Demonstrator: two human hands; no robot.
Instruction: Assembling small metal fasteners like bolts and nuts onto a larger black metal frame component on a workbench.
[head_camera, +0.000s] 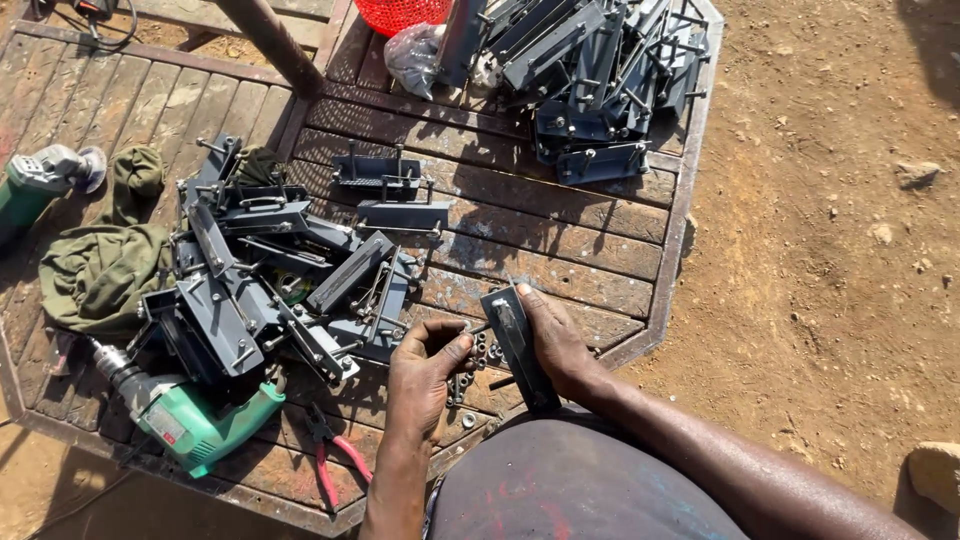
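My right hand (555, 340) grips a dark grey metal bracket (517, 345), held on edge over the near rim of the wooden platform (560, 240). My left hand (425, 370) is next to it, fingers curled and pinching a small nut from a cluster of nuts and bolts (480, 355) lying between the two hands. To the left lies a loose heap of similar grey brackets (270, 280) with bolts sticking out.
A second stack of brackets (600, 80) sits at the far edge beside a red basket (400, 12) and a plastic bag (415, 55). A green electric drill (185, 410), red-handled pliers (330, 455), an olive cloth (100, 265) and a grinder (40, 175) lie at left. Bare dirt ground is at right.
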